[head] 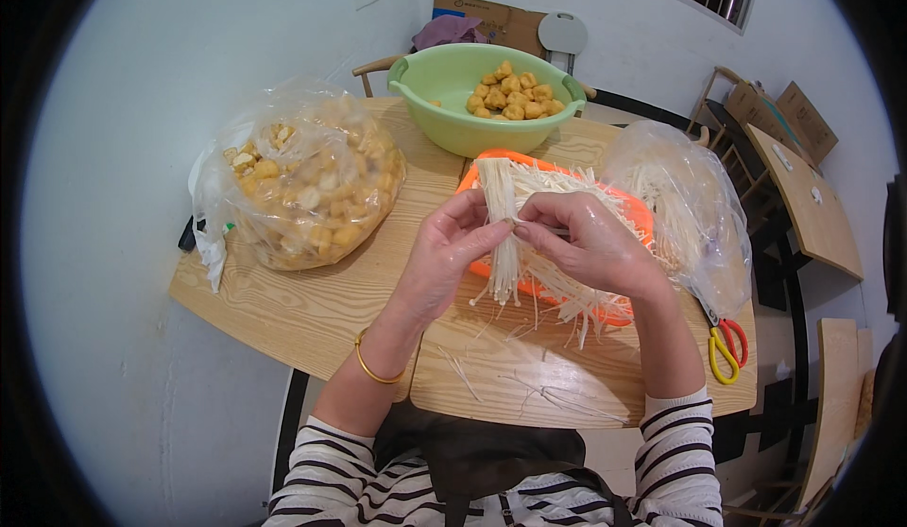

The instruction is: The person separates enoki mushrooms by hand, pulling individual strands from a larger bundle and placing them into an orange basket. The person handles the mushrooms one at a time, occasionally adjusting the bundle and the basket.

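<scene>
My left hand (pixel 453 250) grips a bundle of enoki mushrooms (pixel 502 194), which hangs upright between my hands. The fingertips of my right hand (pixel 577 240) pinch at the middle of the bundle, close to my left thumb; what exactly they hold is too small to tell. Beneath and behind my hands, an orange plastic basket (pixel 641 209) is heaped with loose enoki, some spilling over its near rim. A clear plastic bag (pixel 680 208) with more enoki lies against the basket's right side. Loose strands (pixel 560 396) lie on the wooden table (pixel 489 364) near its front edge.
A large clear bag of fried tofu puffs (pixel 312 194) stands at the left. Behind the basket is a green plastic basin (pixel 460 126) with some puffs. Scissors with yellow and red handles (pixel 726 346) lie at the table's right edge. A wall (pixel 113 243) runs along the left.
</scene>
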Motion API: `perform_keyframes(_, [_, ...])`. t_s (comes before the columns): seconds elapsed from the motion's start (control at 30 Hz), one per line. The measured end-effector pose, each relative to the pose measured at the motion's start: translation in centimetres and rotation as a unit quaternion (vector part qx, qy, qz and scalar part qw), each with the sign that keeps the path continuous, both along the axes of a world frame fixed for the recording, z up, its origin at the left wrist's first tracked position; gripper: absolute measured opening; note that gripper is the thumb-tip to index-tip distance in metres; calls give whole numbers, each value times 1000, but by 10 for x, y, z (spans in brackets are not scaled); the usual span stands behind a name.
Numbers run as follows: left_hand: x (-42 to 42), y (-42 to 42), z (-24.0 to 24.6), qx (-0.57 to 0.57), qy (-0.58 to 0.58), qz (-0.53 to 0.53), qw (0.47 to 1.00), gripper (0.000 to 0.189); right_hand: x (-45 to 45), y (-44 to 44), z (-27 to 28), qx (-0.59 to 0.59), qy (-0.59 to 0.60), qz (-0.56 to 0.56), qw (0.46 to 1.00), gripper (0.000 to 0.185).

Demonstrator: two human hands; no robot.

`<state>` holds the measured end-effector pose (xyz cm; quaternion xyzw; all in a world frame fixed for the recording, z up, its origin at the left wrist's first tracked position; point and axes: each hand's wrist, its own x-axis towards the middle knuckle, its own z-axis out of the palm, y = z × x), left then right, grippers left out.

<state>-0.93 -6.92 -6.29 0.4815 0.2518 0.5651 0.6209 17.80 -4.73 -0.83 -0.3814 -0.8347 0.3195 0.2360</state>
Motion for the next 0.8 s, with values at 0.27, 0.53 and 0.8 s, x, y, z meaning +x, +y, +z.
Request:
perform_keyframes(0.27, [-1,-2,-2,14,49,-39,998,42,25,3,28,-219,128,20,967,24])
perform_keyframes(0.53, [-1,2,-6,-34,66,-43,996,43,39,12,28,-235,409,42,881,23])
perform_keyframes(0.8, [-1,-4,5,-74,-75,-53,993,40,-13,1,-4,-16,125,-43,991,26])
